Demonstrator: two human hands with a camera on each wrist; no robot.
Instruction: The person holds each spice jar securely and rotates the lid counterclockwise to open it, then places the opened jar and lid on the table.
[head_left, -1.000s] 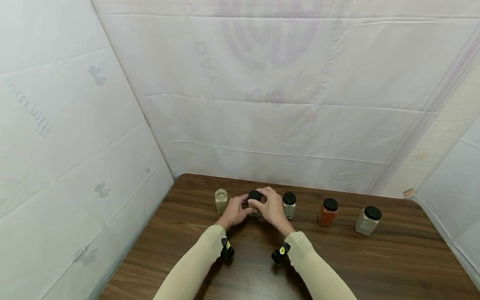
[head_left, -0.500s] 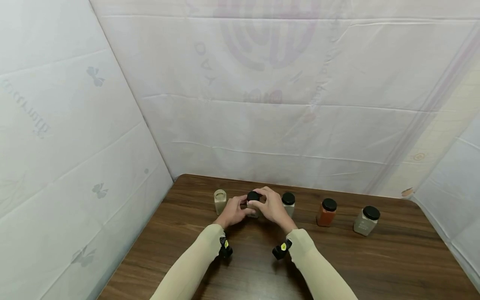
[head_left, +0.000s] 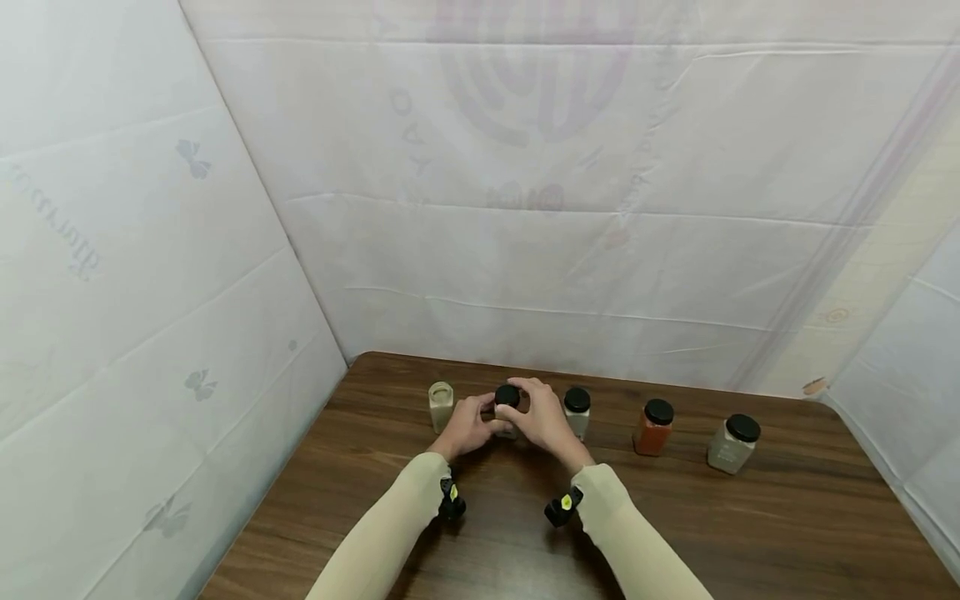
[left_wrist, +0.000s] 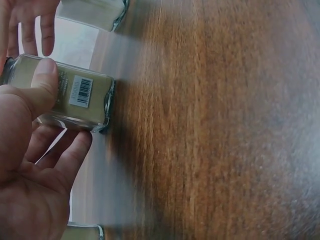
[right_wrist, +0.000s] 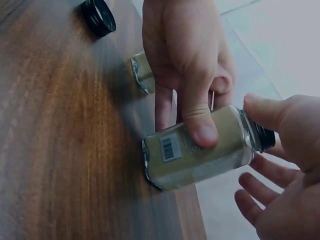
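Note:
A glass spice jar of tan-brown powder (right_wrist: 195,157) with a barcode label stands between my hands near the table's far edge. My left hand (head_left: 467,425) grips its body, thumb laid flat across the label side and fingers round the back. At the top, my right hand (head_left: 545,417) holds the black screw lid (head_left: 507,395) between thumb and fingers. Just left of my left hand is a lidless jar of pale powder (head_left: 441,408). A loose black lid (right_wrist: 100,19) lies on the wood, seen in the right wrist view.
To the right stand three black-lidded jars in a row: a pale one (head_left: 577,410) close by my right hand, a red-orange one (head_left: 654,429), and a grey-green one (head_left: 731,446). The brown wooden table (head_left: 810,517) is bounded by white cloth walls (head_left: 480,250) behind and at the sides.
My right hand's fingers have shifted slightly around the lid. Both hands stay at the same jar, and the other jars have not moved.

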